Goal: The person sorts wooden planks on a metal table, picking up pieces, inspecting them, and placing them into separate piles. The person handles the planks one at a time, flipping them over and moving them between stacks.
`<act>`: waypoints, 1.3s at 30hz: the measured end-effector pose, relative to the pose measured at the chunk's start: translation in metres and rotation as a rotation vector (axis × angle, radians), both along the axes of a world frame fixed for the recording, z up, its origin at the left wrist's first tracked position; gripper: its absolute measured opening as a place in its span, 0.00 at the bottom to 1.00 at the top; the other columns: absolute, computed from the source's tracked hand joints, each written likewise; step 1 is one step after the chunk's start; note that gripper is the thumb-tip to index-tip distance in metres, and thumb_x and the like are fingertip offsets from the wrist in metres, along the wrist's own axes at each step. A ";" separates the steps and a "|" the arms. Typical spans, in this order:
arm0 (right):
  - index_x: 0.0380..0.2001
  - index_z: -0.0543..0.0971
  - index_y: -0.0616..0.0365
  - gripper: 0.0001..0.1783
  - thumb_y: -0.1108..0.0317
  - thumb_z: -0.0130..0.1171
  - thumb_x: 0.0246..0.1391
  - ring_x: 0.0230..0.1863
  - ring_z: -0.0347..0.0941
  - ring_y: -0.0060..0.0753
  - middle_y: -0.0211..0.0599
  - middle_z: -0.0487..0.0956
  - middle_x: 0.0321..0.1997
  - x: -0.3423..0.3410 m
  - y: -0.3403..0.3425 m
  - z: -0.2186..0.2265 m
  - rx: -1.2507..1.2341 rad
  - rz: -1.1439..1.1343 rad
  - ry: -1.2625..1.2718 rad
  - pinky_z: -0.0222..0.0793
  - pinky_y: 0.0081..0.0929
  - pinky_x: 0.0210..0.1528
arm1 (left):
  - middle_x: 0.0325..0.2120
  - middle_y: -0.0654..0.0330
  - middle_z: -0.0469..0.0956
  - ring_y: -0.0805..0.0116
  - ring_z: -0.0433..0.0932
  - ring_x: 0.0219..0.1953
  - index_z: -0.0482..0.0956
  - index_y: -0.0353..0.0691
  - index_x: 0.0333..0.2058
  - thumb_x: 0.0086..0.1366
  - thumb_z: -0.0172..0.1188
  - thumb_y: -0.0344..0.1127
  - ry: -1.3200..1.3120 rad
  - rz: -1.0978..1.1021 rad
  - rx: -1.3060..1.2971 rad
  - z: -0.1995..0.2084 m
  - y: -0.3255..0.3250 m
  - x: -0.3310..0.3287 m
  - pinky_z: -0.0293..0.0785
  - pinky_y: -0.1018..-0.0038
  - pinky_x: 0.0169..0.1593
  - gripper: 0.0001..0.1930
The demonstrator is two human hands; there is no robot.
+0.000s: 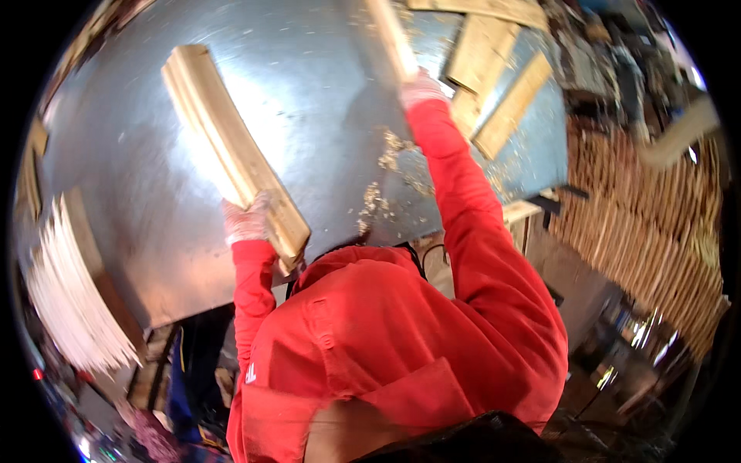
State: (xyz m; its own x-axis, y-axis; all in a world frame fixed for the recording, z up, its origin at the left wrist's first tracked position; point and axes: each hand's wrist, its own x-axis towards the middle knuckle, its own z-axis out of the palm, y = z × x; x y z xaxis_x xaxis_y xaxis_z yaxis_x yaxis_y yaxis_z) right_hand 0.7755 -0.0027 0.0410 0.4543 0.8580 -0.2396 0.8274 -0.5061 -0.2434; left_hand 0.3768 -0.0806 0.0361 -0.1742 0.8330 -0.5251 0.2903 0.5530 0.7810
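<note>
My left hand (pixel 248 220), blurred and perhaps in a pale glove, is wrapped round the near part of a stack of long wooden boards (pixel 220 135). The stack lies slanted over the left half of a grey metal table (pixel 324 100), its near end by the table's front edge. Farther off to the right, my right hand (pixel 423 88) grips the near end of a single wooden board (pixel 392 35). That board runs away from me and out of the top of the picture. Both arms are in red sleeves.
Several loose boards (pixel 512 104) lie at the table's far right. Wood shavings (pixel 376 202) are scattered along its middle and right. Stacked thin slats (pixel 73 293) stand at the left edge. A tall pile of wooden strips (pixel 633 231) is beyond the right side.
</note>
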 end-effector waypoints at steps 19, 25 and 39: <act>0.67 0.47 0.60 0.63 0.34 0.63 0.38 0.67 0.55 0.51 0.58 0.56 0.68 0.169 -0.121 -0.020 0.008 -0.851 -0.178 0.56 0.39 0.65 | 0.60 0.41 0.62 0.47 0.66 0.60 0.34 0.40 0.67 0.50 0.66 0.50 0.781 -0.305 -0.090 0.018 0.025 0.027 0.61 0.64 0.62 0.57; 0.58 0.63 0.64 0.40 0.70 0.70 0.41 0.50 0.72 0.47 0.52 0.74 0.51 0.081 -0.117 0.029 0.649 -0.884 0.727 0.68 0.38 0.58 | 0.59 0.46 0.66 0.53 0.68 0.60 0.37 0.40 0.68 0.50 0.68 0.45 0.720 -0.295 -0.036 0.026 -0.004 -0.038 0.63 0.67 0.61 0.56; 0.61 0.53 0.62 0.53 0.63 0.73 0.34 0.57 0.67 0.58 0.60 0.70 0.55 0.049 -0.225 0.076 -0.155 -0.596 -0.050 0.66 0.40 0.59 | 0.61 0.44 0.62 0.57 0.64 0.63 0.33 0.36 0.67 0.53 0.66 0.37 0.621 -0.351 0.031 0.030 -0.013 -0.059 0.59 0.71 0.62 0.54</act>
